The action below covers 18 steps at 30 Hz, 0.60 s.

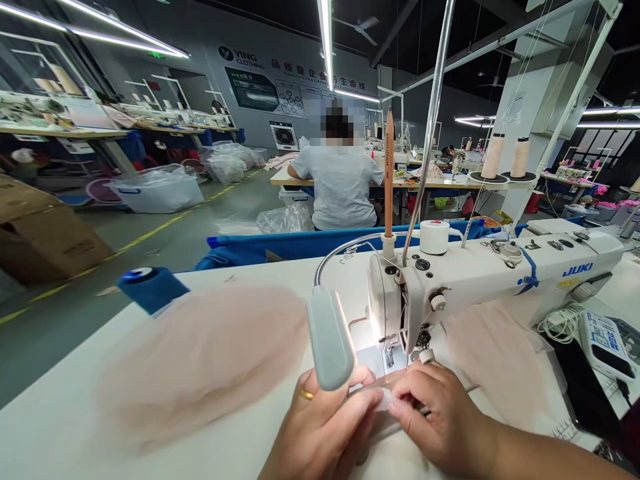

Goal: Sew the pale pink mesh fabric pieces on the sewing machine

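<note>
A white sewing machine (480, 273) stands on the table, its needle and presser foot (391, 355) lit just beyond my fingers. My left hand (330, 417), with a ring on one finger, pinches the edge of a pale pink sheer fabric (386, 399). Thumb and fingers of my right hand (435, 407) grip the same edge from the right, close to the left fingertips. A grey lamp head (330, 340) hangs over the left hand and hides part of its fingers. More pale pink fabric (200, 360) lies loosely heaped on the left of the table.
A blue thread cone (155, 290) lies at the table's left edge. Right of the machine are a black phone (583, 383), a coiled white cable (560, 323) and more pink fabric (500, 353). A pencil (389, 173) stands on the machine head. Ahead, a person (340, 180) sits facing away.
</note>
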Motion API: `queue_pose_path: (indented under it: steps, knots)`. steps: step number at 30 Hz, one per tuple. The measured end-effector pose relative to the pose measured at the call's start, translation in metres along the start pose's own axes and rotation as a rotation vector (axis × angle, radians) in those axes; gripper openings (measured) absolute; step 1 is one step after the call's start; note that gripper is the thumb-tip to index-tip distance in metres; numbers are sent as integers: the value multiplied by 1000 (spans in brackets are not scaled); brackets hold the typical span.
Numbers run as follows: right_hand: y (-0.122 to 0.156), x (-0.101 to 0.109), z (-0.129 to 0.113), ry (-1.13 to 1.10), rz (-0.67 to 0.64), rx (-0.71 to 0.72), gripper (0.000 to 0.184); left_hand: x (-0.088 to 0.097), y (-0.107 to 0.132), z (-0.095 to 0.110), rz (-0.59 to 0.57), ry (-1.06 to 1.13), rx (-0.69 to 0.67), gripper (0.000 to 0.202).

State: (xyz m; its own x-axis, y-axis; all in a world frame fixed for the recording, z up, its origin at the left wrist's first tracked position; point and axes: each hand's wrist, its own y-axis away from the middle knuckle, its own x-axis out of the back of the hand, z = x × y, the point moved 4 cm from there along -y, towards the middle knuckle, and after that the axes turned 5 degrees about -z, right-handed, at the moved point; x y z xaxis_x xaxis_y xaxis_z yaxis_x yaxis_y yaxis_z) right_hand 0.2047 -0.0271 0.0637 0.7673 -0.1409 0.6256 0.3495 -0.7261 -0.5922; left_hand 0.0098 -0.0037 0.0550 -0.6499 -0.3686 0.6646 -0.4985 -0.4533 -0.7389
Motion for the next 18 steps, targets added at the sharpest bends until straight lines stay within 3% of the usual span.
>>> queue_pose_path:
  steps: [6, 9, 18]
  knots:
    - [-1, 2, -2, -18, 33, 4, 22, 7, -16, 1, -134, 205, -62, 29]
    - [-2, 2, -2, 1, 51, 26, 18, 9, -21, 4, -169, 219, -78, 31]
    - [-2, 4, -3, 14, 99, 26, 8, 6, -13, 4, -149, 230, -35, 29]
